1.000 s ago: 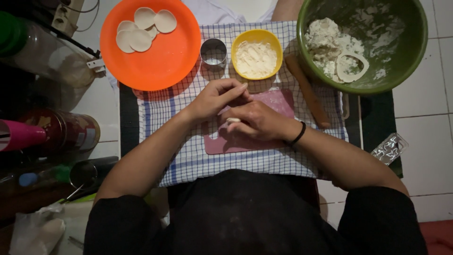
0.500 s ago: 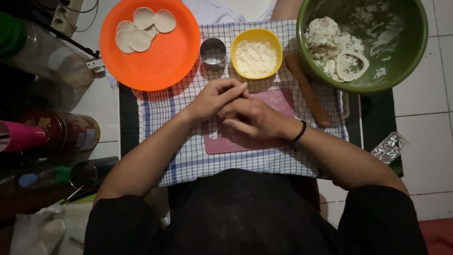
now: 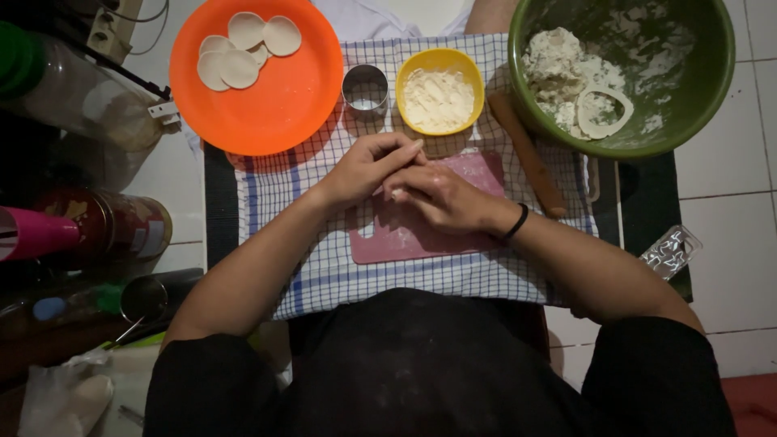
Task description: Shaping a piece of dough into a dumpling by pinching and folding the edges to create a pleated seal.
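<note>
A pale bit of dough (image 3: 398,193) is pinched between the curled fingers of the left hand (image 3: 368,166) and right hand (image 3: 441,197) above the pink board (image 3: 388,235) (laid on a checked cloth (image 3: 324,267)). Farther off are seen a metal ring cutter (image 3: 365,87), a yellow bowl of flour (image 3: 439,91), and an orange plate (image 3: 275,97) with dough rounds (image 3: 243,50).

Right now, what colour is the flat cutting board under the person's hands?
Pink: the flat plastic cutting board lies on a blue-and-white checked cloth, seen in the head view.
</note>
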